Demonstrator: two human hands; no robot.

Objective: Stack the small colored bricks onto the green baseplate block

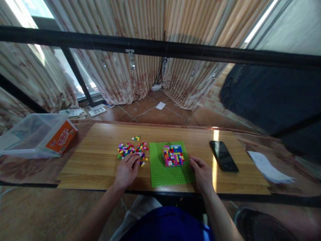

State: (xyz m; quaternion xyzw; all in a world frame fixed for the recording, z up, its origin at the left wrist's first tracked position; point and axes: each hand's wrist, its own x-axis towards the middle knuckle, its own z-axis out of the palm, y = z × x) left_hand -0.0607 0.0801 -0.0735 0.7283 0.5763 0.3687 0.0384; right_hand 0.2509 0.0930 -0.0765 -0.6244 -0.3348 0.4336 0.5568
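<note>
My left hand reaches over the near side of a pile of small loose toy bricks in many colours. Its fingers are bunched together down on the bricks, hiding some of them. Right of the pile lies a green studded baseplate. A compact block built of multicoloured bricks stands on its upper middle. My right hand is closed at the baseplate's right edge, thumb and forefinger brought together beside the block. What its fingertips hold, if anything, is too small to make out.
All this rests on a wooden tabletop. A black phone lies to the right, with white papers beyond it. A clear plastic bin with an orange label stands at left. A dark metal bar crosses behind the table.
</note>
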